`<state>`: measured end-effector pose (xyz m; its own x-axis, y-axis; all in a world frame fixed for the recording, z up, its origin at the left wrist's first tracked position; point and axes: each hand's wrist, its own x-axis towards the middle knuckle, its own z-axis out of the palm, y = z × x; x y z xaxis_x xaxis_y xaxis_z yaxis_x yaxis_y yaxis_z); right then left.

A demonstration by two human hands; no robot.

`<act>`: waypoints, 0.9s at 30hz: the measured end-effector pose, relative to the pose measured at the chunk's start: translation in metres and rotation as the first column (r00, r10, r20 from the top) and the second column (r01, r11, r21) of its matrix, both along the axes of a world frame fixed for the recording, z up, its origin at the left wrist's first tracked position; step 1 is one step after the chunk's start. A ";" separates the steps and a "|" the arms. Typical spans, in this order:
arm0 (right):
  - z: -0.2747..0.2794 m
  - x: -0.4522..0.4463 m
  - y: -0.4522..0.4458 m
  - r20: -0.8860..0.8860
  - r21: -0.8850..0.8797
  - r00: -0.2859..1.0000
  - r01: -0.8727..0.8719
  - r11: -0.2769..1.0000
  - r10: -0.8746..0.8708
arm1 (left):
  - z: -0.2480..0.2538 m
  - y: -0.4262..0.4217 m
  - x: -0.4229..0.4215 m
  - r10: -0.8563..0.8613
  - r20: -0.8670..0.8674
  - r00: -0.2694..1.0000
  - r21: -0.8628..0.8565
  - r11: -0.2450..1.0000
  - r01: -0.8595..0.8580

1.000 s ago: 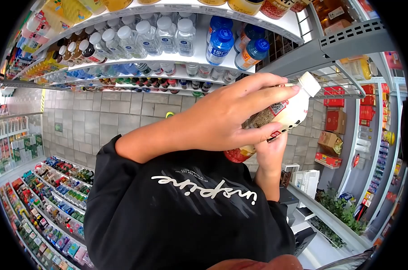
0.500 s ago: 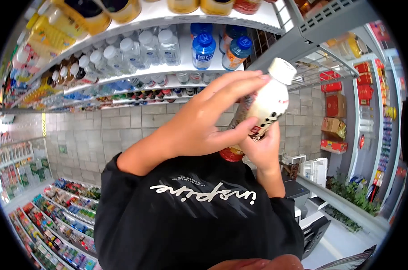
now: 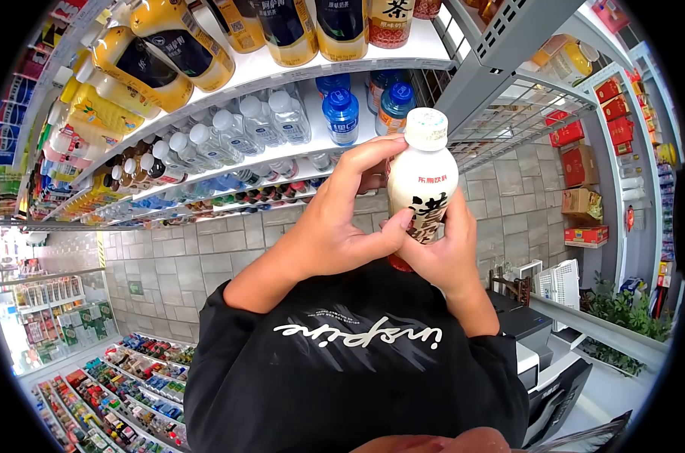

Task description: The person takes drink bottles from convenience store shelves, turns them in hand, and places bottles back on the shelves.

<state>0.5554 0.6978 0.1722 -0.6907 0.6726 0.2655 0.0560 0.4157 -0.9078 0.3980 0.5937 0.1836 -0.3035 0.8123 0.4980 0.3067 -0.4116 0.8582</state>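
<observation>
Both hands hold a plastic milk tea bottle (image 3: 424, 181) with a white cap and a cream label carrying large black characters. My left hand (image 3: 342, 219) wraps its left side, thumb across the front and fingers behind. On the lower right side my right hand (image 3: 449, 253) grips it, its fingers partly hidden behind the bottle. The cap end points up and away from me, and the printed front faces the camera. A red strip shows at the bottle's base, mostly covered by the hands.
Ahead, a white shelf (image 3: 297, 72) bears amber bottles with dark labels (image 3: 286, 30). Below it stand clear water bottles (image 3: 286, 117) and blue-capped bottles (image 3: 341, 117). A grey metal post and wire rack (image 3: 501, 113) rise to the right. Boxes (image 3: 581, 202) and a printer (image 3: 527, 332) lie beyond.
The bottle has turned from a rightward tilt to nearly straight, and its label now faces the camera more fully. Both hands stay on it. The view has shifted, showing more of the upper shelf.
</observation>
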 end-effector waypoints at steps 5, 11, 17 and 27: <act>0.004 -0.002 0.002 -0.003 0.184 0.999 0.046 0.982 -0.046 | -0.002 0.001 0.001 -0.034 0.075 0.997 -0.002 0.999 0.034; 0.014 -0.001 0.003 0.043 0.249 0.997 0.044 0.968 -0.056 | 0.001 0.004 0.001 -0.067 0.130 0.989 -0.033 0.997 0.071; 0.018 0.001 0.003 0.113 0.278 0.985 0.091 0.956 -0.127 | 0.000 0.009 0.004 -0.064 0.159 0.985 -0.038 0.997 0.071; 0.008 0.007 0.018 0.155 0.269 0.988 -0.062 0.961 0.020 | 0.008 0.008 0.006 0.061 -0.099 0.993 -0.081 0.994 -0.069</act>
<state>0.5622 0.7161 0.1803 -0.7620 0.5597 0.3258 0.1602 0.6504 -0.7425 0.4042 0.6018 0.1916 -0.3115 0.8327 0.4579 0.4131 -0.3153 0.8544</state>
